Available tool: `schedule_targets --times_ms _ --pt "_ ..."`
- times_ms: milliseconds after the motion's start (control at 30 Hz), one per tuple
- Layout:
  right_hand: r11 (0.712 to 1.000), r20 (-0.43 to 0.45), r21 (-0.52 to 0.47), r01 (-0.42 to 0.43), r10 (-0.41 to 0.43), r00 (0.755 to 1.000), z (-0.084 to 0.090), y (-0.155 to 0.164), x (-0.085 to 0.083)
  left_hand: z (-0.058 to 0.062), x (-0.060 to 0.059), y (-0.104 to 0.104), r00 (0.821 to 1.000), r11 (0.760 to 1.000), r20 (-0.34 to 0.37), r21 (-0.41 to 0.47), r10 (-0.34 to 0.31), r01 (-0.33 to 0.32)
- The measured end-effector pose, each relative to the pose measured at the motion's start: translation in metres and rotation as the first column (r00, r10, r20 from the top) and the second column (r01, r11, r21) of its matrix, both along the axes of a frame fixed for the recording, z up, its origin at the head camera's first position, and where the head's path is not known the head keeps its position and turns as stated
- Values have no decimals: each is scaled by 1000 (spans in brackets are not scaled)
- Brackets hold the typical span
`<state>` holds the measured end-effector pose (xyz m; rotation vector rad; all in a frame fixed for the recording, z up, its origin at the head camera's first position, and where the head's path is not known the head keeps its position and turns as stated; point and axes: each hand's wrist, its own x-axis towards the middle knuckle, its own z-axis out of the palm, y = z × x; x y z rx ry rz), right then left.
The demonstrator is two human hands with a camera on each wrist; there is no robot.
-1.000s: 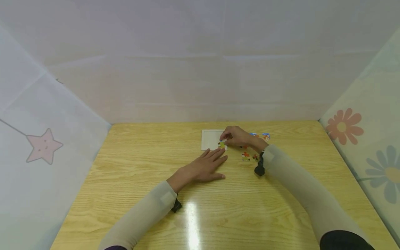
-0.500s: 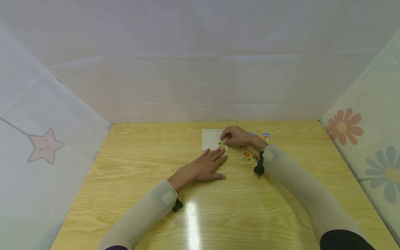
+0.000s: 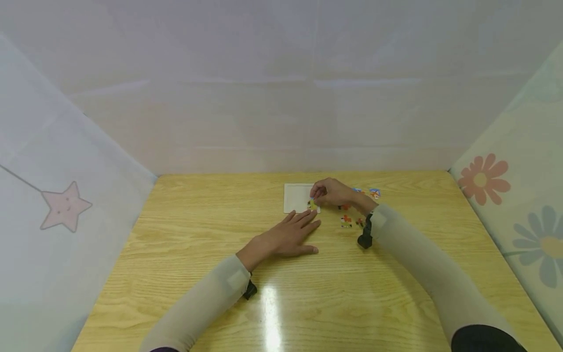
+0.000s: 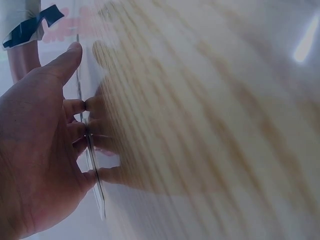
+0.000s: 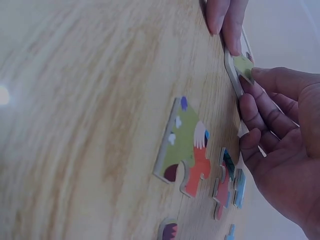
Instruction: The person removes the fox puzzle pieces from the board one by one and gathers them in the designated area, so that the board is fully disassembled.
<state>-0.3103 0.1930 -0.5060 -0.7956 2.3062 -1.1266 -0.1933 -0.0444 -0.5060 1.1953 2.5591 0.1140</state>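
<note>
— What have you got there?

— My right hand [image 3: 331, 192] pinches a green puzzle piece [image 5: 243, 64] at the near right corner of the white tray [image 3: 295, 195]. My left hand [image 3: 288, 235] lies flat on the table [image 3: 184, 244], fingers straight, tips touching the tray's edge.

— Any risk?

— If I press the piece in crooked, it could jam, or the tray could skid into the loose pieces [image 3: 347, 220] beside it.

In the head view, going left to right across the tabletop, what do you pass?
Left hand flat on the table → white puzzle tray → right hand pinching a green puzzle piece at the tray's corner → loose puzzle pieces.
</note>
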Motion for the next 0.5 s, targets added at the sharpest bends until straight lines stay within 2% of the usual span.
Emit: schedule_targets --times_ms 367,500 --pt "998 -57 -54 19 -22 998 -2 4 1 0 0 1 1000 1000 -15 3 -9 9" --pt "994 -7 -76 75 -76 997 1 7 3 0 -1 1 1000 1000 -27 2 -11 11"
